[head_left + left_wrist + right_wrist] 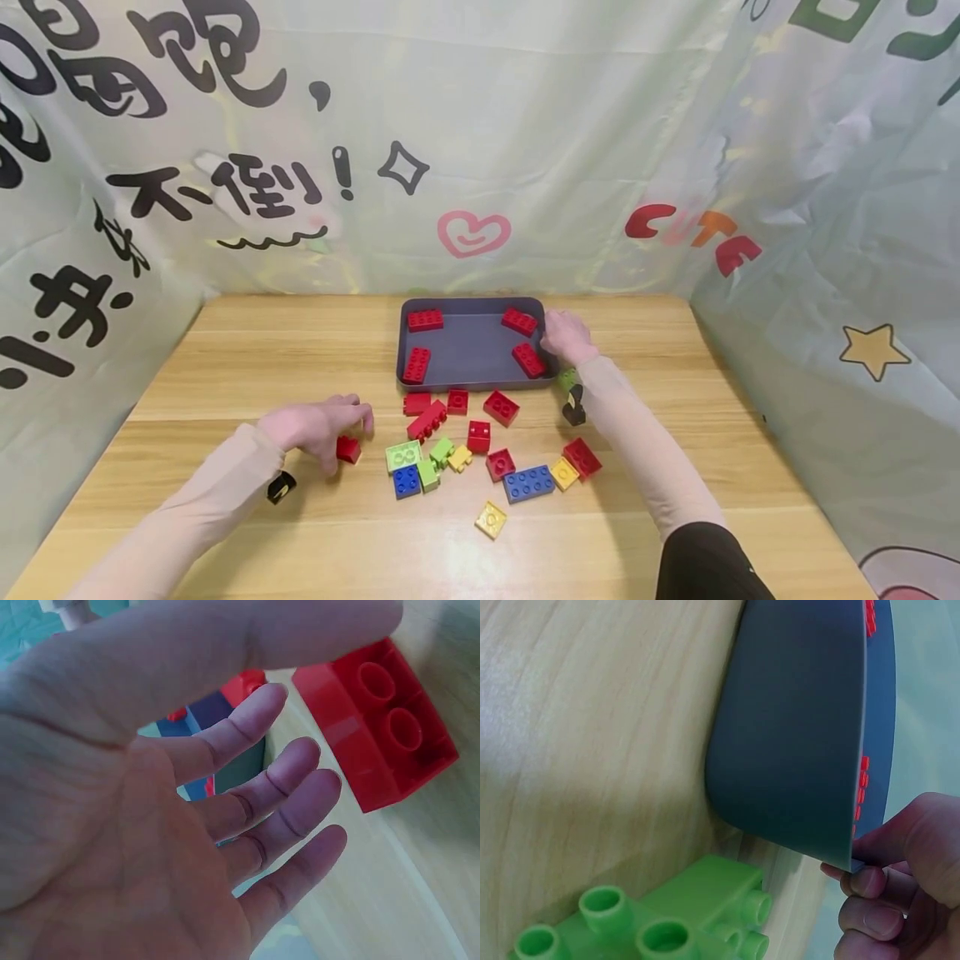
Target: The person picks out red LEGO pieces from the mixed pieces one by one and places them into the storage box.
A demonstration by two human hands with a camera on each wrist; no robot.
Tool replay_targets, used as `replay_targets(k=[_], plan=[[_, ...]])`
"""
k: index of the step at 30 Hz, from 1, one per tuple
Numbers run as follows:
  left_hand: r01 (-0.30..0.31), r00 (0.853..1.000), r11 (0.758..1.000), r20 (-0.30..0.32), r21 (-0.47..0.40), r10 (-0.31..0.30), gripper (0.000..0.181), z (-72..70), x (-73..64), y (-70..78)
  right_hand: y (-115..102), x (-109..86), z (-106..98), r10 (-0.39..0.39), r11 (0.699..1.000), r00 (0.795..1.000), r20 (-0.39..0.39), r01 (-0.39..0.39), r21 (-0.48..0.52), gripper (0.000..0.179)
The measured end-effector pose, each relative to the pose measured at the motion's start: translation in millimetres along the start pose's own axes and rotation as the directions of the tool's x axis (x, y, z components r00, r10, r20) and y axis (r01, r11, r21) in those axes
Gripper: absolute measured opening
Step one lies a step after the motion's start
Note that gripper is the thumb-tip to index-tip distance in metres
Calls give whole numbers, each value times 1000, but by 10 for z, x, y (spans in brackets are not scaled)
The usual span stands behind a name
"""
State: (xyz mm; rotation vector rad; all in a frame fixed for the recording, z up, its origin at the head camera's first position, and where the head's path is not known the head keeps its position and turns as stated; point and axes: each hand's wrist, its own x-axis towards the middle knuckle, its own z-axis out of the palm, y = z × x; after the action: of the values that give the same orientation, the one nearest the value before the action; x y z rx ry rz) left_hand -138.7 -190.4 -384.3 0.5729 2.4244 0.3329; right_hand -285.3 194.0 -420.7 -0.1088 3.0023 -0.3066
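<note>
At the dark grey tray (pixel 474 348), my right hand (pixel 567 337) pinches the right-hand rim between thumb and fingers, as the right wrist view shows. Red bricks lie inside near the tray's corners, among them one red brick (pixel 529 360) at the front right. My left hand (pixel 318 427) hovers over the table on the left, fingers spread and loosely bent. Just beside its fingertips is a small red brick (pixel 390 724), tipped so that its hollow underside shows in the left wrist view. The left palm holds nothing.
Loose bricks lie in front of the tray, including a long blue brick (pixel 528 483), a yellow brick (pixel 491 519) and a light green brick (pixel 404 455). Another green brick (pixel 705 896) stands under the right wrist. A printed cloth (pixel 480 150) hangs behind the table.
</note>
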Motion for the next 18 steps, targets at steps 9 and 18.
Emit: replay_targets(k=[9, 18], plan=[[2, 1000, 1000, -19, -23, -2, 58, 73, 19, -8, 10, -2, 6, -5, 1000, 1000, -3, 5, 10, 9], [-22, 1000, 1000, -22, 6, 22, 55, 104, 46, -32, 17, 11, 23, -7, 1000, 1000, -10, 7, 9, 5]])
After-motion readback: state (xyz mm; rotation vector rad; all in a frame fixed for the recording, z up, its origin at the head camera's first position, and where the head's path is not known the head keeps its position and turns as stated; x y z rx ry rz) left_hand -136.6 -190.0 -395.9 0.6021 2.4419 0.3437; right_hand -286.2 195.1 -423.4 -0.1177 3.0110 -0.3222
